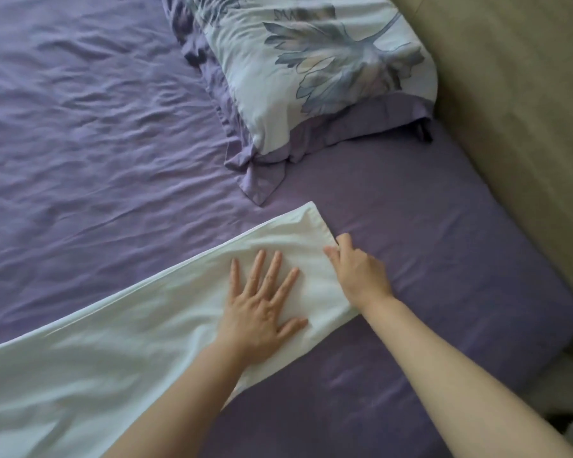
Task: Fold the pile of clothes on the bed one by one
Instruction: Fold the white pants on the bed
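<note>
- Purple bed sheet [96, 143] carries a floral pillow [311, 71] beside a beige wall [510, 94].
- White garment [129, 342] lies across the sheet's near side.
- Left hand [262, 312] presses it flat, fingers spread.
- Right hand [358, 272] pinches its right edge.

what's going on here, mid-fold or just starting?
A person is working a white cloth laid out long on the purple bed sheet. The left hand presses flat on it with fingers spread, while the right hand pinches its far edge. It lies as a narrow strip, not yet a compact fold. A floral pillow sits beyond.
</note>
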Demonstrator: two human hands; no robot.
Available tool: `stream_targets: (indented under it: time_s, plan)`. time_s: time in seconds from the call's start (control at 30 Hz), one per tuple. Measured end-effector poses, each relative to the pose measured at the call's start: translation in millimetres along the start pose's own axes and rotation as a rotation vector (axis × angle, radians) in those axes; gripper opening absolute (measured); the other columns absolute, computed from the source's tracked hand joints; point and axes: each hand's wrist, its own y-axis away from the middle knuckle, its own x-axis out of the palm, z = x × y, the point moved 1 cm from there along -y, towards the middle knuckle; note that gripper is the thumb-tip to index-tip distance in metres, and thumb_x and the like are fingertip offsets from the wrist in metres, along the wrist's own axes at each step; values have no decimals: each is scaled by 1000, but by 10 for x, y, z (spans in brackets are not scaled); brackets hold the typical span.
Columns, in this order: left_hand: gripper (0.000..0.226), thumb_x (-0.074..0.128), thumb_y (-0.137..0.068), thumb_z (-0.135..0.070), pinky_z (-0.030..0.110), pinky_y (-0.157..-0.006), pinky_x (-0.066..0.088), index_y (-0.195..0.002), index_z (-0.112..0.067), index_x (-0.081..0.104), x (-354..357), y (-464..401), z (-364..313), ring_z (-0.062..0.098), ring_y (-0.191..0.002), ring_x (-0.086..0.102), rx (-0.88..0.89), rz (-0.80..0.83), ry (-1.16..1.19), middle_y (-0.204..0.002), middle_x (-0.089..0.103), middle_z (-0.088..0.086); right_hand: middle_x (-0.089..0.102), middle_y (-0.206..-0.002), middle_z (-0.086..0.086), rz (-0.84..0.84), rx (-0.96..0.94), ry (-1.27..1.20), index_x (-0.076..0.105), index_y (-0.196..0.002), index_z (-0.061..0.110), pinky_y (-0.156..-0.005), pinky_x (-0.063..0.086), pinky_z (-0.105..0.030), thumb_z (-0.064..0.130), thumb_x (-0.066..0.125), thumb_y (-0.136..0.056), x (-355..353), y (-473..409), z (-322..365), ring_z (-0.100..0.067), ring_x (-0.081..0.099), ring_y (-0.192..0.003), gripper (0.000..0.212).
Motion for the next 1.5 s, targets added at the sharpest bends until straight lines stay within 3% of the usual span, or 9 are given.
stream_targets:
  time_s: [0.2, 0.3, 0.4, 0.6, 0.8, 1.0, 1.2, 1.33, 1.5]
  plan:
    - [89, 3, -74, -87, 60, -112, -12, -146, -38, -13, 61, -339, -76, 24, -142, -27, -25, 11, 7, -155, -21, -3, 63, -103, -12, -191, 60, 177, 50, -115, 8, -65, 45, -37, 34, 45, -95, -118, -99, -162, -35, 65, -90, 33]
    - [86, 12, -81, -82, 58, -113, -4, -150, -31, 6, 37, -310, -101, 29, -146, -11, -7, 8, 26, -158, -4, 3, 56, -128, -18, -423, -225, 220, 57, -125, 4, -91, 46, -46, 18, 59, -84, -65, 10, -19, -36, 56, -117, 43]
    - [68, 24, -92, -63, 60, -110, 14, -147, -24, 27, 66, -51, -78, 33, -144, 16, -79, -83, 87, -156, 19, 7, 46, -142, -15, -189, -483, 224, 52, -134, 18, -106, 35, -53, 36, 46, -91, 118, 221, 222, -32, 41, -133, 46]
    - [73, 27, -89, -66, 61, -111, 11, -149, -25, 25, 229, 607, 340, 29, -145, 14, -271, -49, 47, -157, 21, 7, -22, -155, 0, 166, -293, 354, -24, -139, 40, -112, -19, -50, 65, -12, -80, 342, 257, 213, -22, -31, -137, 65]
    - [83, 26, -85, -73, 61, -111, 9, -148, -19, 28, 252, 1359, 727, 32, -144, 13, -439, -21, 61, -155, 21, 12, 36, -149, -14, 133, -536, 192, 43, -139, 29, -105, 16, -60, 56, 28, -88, 581, 727, 1326, -33, 21, -141, 60]
    - [68, 28, -88, -62, 64, -107, 13, -146, -26, 27, 249, 1996, 1058, 33, -142, 17, -602, 2, 110, -154, 26, 10, 30, -151, -11, 136, -462, 237, 32, -143, 29, -109, 7, -57, 62, 4, -91, 758, 893, 1735, -32, 19, -142, 68]
    - [69, 27, -86, -63, 62, -107, 10, -146, -29, 30, 253, 2390, 1365, 32, -143, 16, -757, 32, 167, -154, 27, 7, 34, -150, -10, 183, -705, 251, 38, -141, 31, -106, 17, -61, 56, 26, -92, 1054, 1256, 2451, -30, 19, -140, 56]
    - [67, 24, -93, -60, 54, -113, -9, -150, -36, -1, 164, 2528, 1641, 30, -144, -17, -684, 153, 224, -160, -11, -2, 23, -155, -6, 212, -547, 279, 30, -144, 33, -112, 2, -56, 63, 15, -89, 1063, 1320, 2634, -27, 9, -145, 64]
    - [58, 59, -87, -19, 46, -113, 28, -142, -15, 42, -273, 2907, 1803, 30, -138, 34, -541, -54, 276, -148, 39, 13, 34, -149, -11, 339, -695, 264, 37, -141, 32, -109, 19, -58, 60, 5, -94, 1059, 1590, 3230, -33, 27, -139, 63]
